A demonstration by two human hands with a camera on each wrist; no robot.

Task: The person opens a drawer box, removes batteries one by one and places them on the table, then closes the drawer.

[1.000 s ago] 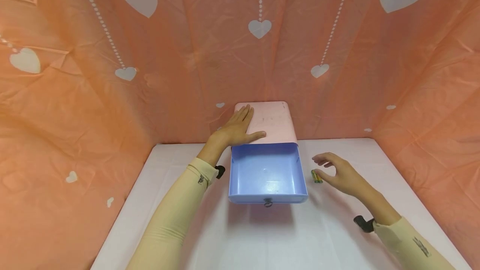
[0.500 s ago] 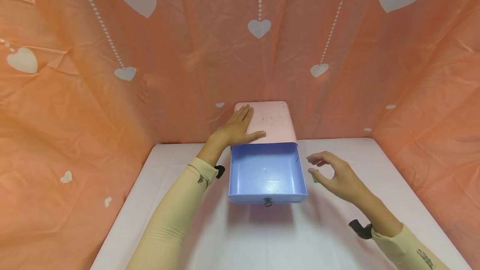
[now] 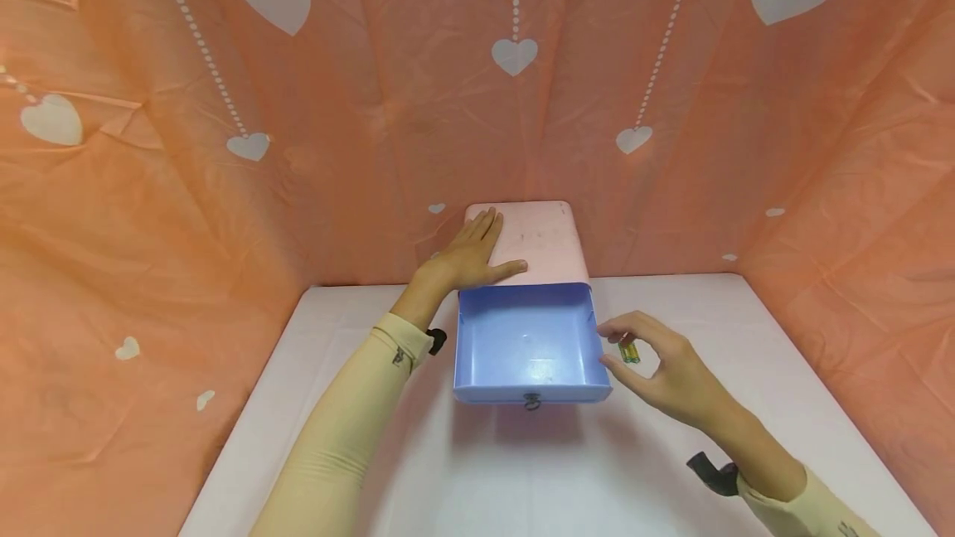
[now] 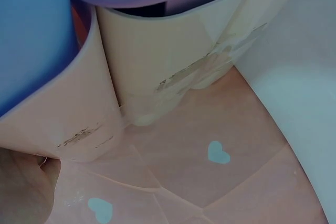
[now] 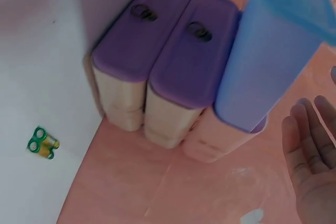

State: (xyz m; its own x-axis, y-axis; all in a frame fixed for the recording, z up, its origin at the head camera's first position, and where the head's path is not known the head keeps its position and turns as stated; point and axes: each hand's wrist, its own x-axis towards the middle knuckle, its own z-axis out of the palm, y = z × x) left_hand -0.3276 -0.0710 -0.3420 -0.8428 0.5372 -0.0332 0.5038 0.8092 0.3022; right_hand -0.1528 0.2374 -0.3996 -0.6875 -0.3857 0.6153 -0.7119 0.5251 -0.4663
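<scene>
My left hand [image 3: 466,259] lies flat on the pink top [image 3: 548,243] of a small drawer unit, thumb spread towards its front. The top drawer [image 3: 533,346], light blue and bare inside, is pulled out; a ring pull [image 3: 532,402] hangs on its front. To the right, my right hand [image 3: 679,371] hovers with thumb and fingers apart, fingertips right at the drawer's right wall. In the right wrist view the palm and fingers [image 5: 310,145] show with nothing in them. A pair of green and gold batteries [image 3: 630,352] sits on the table behind that hand's fingers.
Below the blue drawer, the right wrist view shows two closed purple drawers [image 5: 194,51] with ring pulls. The unit stands on a white table [image 3: 522,487] against a hanging orange cloth [image 3: 410,106] printed with hearts. Orange cloth also hangs at both sides.
My right hand has moved left, from beside the batteries to the drawer's right wall. The batteries remain on the table. My left hand and the drawer have stayed put.
</scene>
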